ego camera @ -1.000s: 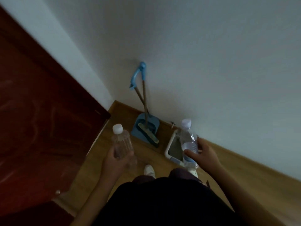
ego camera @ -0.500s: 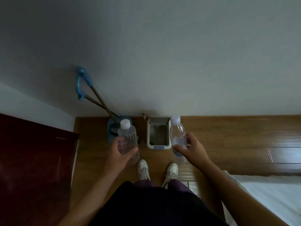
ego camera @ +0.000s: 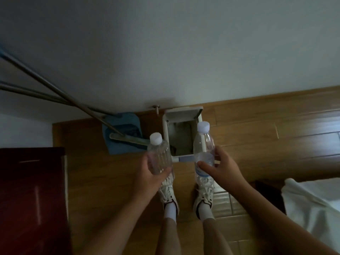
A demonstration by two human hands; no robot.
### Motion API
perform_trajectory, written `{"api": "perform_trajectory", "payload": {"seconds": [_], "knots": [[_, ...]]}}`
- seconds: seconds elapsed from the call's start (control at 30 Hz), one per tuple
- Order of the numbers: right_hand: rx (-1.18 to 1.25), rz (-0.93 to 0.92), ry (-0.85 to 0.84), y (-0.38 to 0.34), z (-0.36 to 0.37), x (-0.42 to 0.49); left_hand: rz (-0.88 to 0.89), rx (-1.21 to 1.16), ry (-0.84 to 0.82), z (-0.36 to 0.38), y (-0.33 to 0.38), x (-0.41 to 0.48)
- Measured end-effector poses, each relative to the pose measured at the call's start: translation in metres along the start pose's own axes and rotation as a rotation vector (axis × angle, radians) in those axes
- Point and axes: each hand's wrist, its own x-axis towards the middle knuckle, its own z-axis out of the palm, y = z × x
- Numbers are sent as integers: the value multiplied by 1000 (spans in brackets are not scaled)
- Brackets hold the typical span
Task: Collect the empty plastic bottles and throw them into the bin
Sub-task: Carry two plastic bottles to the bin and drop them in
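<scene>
My left hand [ego camera: 150,178] grips a clear ribbed bottle [ego camera: 159,155] with a white cap, held upright just left of the bin. My right hand [ego camera: 219,167] grips a taller clear bottle [ego camera: 203,148] with a white cap and a pale label, held over the bin's right edge. The white bin [ego camera: 181,115] stands against the wall with its lid flipped up and its dark inside showing. It sits directly ahead of my two white shoes.
A blue dustpan [ego camera: 122,133] and broom with long handles [ego camera: 55,92] lean on the wall left of the bin. A dark red wooden door [ego camera: 31,199] is at the left. White bedding [ego camera: 312,203] lies at the lower right. The floor is wood.
The view has closed in on the bin, which now looks larger and lies straight ahead. Both hands have carried their bottles nearer to its opening.
</scene>
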Motion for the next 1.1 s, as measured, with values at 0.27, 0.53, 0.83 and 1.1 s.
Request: {"api": "perform_trajectory", "payload": {"seconds": [0.27,0.53,0.83,1.1], "knots": [[45,-9,64,77,47,58,87,3,45,54,-59,84],[78,-77,117,40,40,96,225,104,44,51,-38,123],[11,-44,73,59,52,149,216,94,0,80,-43,168],[-101,-2,104,94,68,146,199,229,106,95,-76,163]]}}
